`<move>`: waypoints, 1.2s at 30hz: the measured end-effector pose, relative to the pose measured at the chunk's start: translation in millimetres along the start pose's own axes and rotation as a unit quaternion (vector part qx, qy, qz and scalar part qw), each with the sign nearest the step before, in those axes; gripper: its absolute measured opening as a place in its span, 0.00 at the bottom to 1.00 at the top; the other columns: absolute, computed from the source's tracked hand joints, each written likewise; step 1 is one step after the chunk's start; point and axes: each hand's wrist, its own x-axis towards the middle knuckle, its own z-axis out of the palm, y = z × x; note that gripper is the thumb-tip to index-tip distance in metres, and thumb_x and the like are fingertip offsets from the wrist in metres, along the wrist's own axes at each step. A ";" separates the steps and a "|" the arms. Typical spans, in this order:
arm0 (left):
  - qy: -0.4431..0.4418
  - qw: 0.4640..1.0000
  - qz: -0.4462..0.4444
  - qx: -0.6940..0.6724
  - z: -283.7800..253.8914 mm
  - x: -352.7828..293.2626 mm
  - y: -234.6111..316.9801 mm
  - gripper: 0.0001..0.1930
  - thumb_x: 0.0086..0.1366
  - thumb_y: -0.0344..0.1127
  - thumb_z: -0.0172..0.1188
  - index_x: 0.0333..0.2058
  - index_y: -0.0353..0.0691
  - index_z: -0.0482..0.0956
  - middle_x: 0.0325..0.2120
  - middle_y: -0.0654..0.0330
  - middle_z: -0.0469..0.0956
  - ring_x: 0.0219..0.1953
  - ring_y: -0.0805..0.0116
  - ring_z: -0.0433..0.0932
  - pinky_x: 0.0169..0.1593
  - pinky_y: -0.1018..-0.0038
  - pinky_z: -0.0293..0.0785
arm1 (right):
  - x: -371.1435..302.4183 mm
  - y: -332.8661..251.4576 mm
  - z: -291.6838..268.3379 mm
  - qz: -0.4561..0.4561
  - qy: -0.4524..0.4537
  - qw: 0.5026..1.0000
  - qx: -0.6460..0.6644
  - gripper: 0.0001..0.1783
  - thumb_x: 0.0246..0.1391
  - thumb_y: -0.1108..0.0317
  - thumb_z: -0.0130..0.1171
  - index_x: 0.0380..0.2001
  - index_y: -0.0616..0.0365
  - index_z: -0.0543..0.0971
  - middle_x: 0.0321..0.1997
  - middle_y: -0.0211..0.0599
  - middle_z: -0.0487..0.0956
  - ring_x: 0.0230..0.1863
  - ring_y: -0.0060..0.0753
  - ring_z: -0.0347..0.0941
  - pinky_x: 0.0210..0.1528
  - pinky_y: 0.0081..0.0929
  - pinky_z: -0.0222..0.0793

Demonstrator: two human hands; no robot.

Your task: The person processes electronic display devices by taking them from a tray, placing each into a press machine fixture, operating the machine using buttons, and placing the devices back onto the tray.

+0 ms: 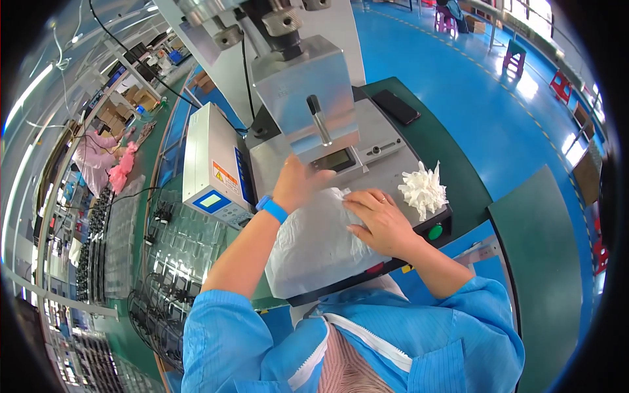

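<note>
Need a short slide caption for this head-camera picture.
Both hands, left and right, press a white bag flat beneath a metal press head.

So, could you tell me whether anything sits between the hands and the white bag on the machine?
Nothing visible does. The right hand already rests flat on the white bag, and the left hand touches its far edge under the metal press head.

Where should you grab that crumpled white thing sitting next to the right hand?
Probably from above, pinching the bunched middle of the crumpled white wad. It sits loose on the machine's grey top, spiky folds pointing up and outward, with nothing over it. The right hand is closest, so coming in from its left side looks easiest.
</note>
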 end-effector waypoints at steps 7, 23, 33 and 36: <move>0.216 0.971 0.085 -0.064 -33.8 -64.7 -30.3 0.18 0.62 0.36 0.57 0.49 0.36 0.73 0.46 0.54 0.74 0.44 0.62 0.72 0.49 0.71 0.68 | 31.3 13.0 -0.4 0.121 0.162 0.915 0.349 0.28 0.49 0.79 0.51 0.56 0.59 0.68 0.55 0.39 0.69 0.56 0.36 0.64 0.55 0.27 0.63; 0.151 0.987 0.040 -0.038 -7.6 -184.9 -43.9 0.28 0.51 0.31 0.66 0.53 0.38 0.71 0.52 0.50 0.69 0.52 0.57 0.69 0.56 0.67 0.65 | 39.0 111.1 -77.0 0.216 0.190 0.956 0.057 0.31 0.47 0.77 0.58 0.57 0.55 0.68 0.67 0.37 0.56 0.57 0.41 0.64 0.54 0.33 0.67; 0.152 0.975 0.045 0.153 15.4 -215.7 -37.1 0.50 0.32 0.40 0.77 0.59 0.43 0.64 0.63 0.51 0.54 0.63 0.46 0.54 0.64 0.55 0.52 | -96.2 49.2 -86.8 0.306 -0.003 0.949 -0.073 0.56 0.27 0.70 0.74 0.64 0.49 0.58 0.71 0.35 0.50 0.69 0.46 0.47 0.67 0.44 0.49; 0.147 0.976 0.038 0.157 19.7 -215.8 -39.9 0.53 0.30 0.42 0.77 0.60 0.44 0.63 0.63 0.50 0.54 0.63 0.45 0.52 0.64 0.55 0.50 | -103.1 45.9 -76.4 0.353 -0.027 0.932 -0.076 0.58 0.26 0.68 0.75 0.65 0.48 0.57 0.72 0.36 0.48 0.69 0.46 0.47 0.67 0.45 0.49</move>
